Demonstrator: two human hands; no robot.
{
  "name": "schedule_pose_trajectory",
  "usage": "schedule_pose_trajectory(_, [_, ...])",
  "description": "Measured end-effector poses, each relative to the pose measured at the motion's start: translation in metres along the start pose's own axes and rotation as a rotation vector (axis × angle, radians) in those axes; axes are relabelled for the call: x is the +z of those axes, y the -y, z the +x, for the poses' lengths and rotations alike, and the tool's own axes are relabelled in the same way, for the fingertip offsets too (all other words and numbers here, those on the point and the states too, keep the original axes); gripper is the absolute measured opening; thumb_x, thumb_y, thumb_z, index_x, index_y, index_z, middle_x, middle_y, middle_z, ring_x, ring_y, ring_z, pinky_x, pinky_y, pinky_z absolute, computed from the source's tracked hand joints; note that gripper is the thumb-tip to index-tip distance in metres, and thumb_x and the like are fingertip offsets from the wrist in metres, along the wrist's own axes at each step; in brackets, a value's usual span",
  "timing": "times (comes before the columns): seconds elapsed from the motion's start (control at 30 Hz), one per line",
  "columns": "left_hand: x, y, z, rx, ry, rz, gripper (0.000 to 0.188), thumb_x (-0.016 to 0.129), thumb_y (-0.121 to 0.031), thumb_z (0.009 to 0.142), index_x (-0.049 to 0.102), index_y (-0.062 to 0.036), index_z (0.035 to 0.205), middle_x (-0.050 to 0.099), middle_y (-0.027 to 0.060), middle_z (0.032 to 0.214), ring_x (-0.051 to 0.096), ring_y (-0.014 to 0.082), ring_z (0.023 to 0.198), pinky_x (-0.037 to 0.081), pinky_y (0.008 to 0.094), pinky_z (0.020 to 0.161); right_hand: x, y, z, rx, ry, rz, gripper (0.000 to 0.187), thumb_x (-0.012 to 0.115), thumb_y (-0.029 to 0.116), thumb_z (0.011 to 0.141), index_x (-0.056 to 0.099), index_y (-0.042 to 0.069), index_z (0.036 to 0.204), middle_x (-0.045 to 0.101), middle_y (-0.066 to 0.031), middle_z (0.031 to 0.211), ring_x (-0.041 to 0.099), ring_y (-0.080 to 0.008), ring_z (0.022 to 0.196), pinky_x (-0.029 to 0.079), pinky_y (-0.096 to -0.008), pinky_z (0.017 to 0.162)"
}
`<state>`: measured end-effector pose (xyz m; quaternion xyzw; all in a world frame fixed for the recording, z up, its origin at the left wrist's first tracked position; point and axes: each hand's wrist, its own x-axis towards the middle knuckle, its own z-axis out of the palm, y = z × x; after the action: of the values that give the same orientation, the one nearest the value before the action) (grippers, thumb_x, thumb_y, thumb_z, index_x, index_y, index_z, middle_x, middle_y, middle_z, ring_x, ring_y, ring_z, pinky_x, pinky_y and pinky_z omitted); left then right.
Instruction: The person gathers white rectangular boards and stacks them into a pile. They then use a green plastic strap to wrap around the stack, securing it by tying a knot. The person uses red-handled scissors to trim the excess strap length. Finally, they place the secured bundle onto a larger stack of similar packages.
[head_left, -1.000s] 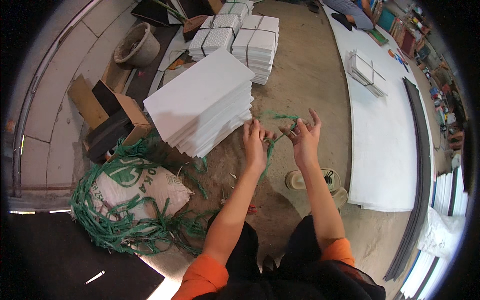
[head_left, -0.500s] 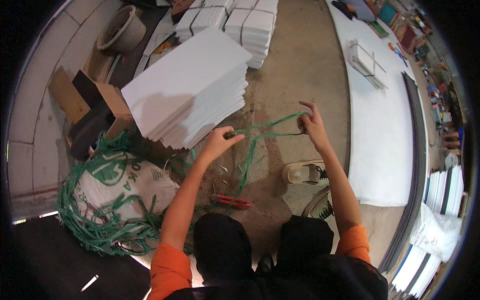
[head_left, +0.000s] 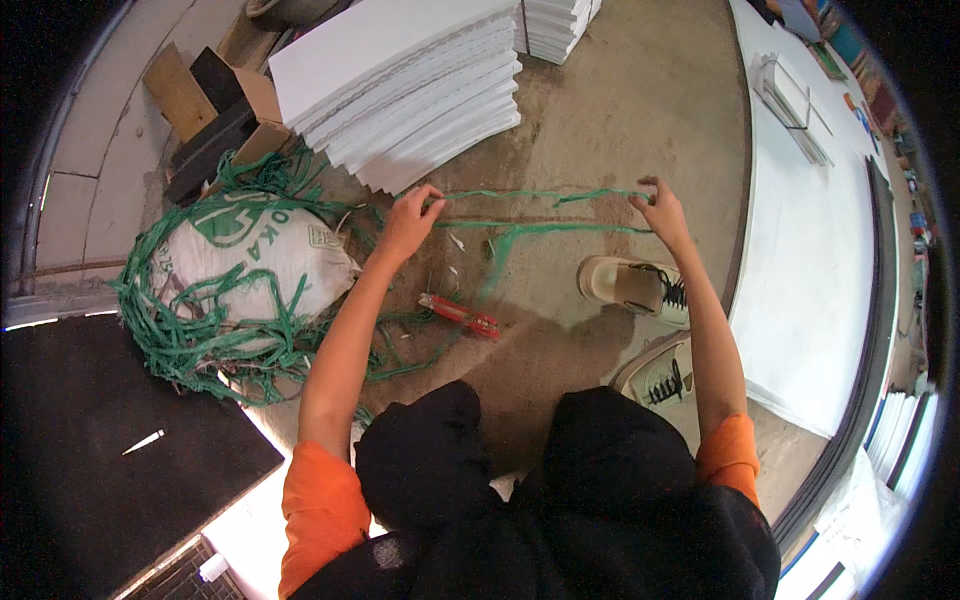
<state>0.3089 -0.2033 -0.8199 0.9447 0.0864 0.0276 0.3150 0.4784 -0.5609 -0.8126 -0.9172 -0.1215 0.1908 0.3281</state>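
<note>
A thin green twine (head_left: 565, 197) is stretched between my two hands in a long loop, with two strands running side by side. My left hand (head_left: 410, 222) pinches it at the left, close to the near corner of a stack of white sheets (head_left: 400, 70). At the right, my right hand (head_left: 662, 212) holds the other end between thumb and fingers. From the lower strand a frayed green tail (head_left: 498, 262) hangs down. Below it on the floor lies a red utility knife (head_left: 460, 315).
Left of my forearm, a stuffed white sack (head_left: 260, 260) is draped with tangled green twine (head_left: 165, 320). Beige shoes (head_left: 630, 285) with dark laces stand under my right arm. A long white sheet (head_left: 800, 250) carries a tied white bundle (head_left: 795, 110). Open cardboard (head_left: 258, 95) sits behind the sack.
My hands have spread farther apart, drawing the twine longer and straighter. The view has tilted down and nearer, so the stack and sack sit higher.
</note>
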Motion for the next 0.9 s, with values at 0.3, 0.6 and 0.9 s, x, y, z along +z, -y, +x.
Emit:
schedule_pose_trajectory(0.3, [0.052,-0.043,-0.038,0.139,-0.283,0.126,0.05,0.065,-0.016,0.073,0.042,-0.0081,0.117,0.04,0.0147,0.112,0.043,0.0308,0.105,0.036,0.0408,0.089,0.065,0.003,-0.03,-0.486,-0.321,-0.251,0.061,0.064,0.008,0.068,0.036,0.004,0.121,0.044,-0.0178,0.113,0.04,-0.0358,0.108,0.034,-0.0414,0.092])
schedule_pose_trajectory(0.6, [0.104,-0.04,-0.037,-0.298,0.207,-0.237,0.052,0.059,-0.048,0.076,0.061,0.0027,0.087,0.058,0.0194,0.093,0.056,0.0309,0.088,0.044,0.04,0.077,0.143,0.021,-0.039,-0.63,0.208,-0.082,0.056,0.062,0.005,0.068,0.036,0.0,0.117,0.046,-0.0189,0.107,0.04,-0.0369,0.106,0.036,-0.0414,0.089])
schedule_pose_trajectory(0.9, [0.122,-0.038,-0.036,-0.484,-0.065,-0.703,0.026,0.063,-0.023,0.08,0.062,0.0002,0.091,0.061,0.0065,0.074,0.055,0.0147,0.066,0.043,0.0294,0.062,0.146,0.062,-0.054,-0.584,-0.247,-0.094,0.053,0.063,0.003,0.07,0.037,0.002,0.116,0.048,-0.0157,0.104,0.047,-0.0307,0.1,0.038,-0.0373,0.086])
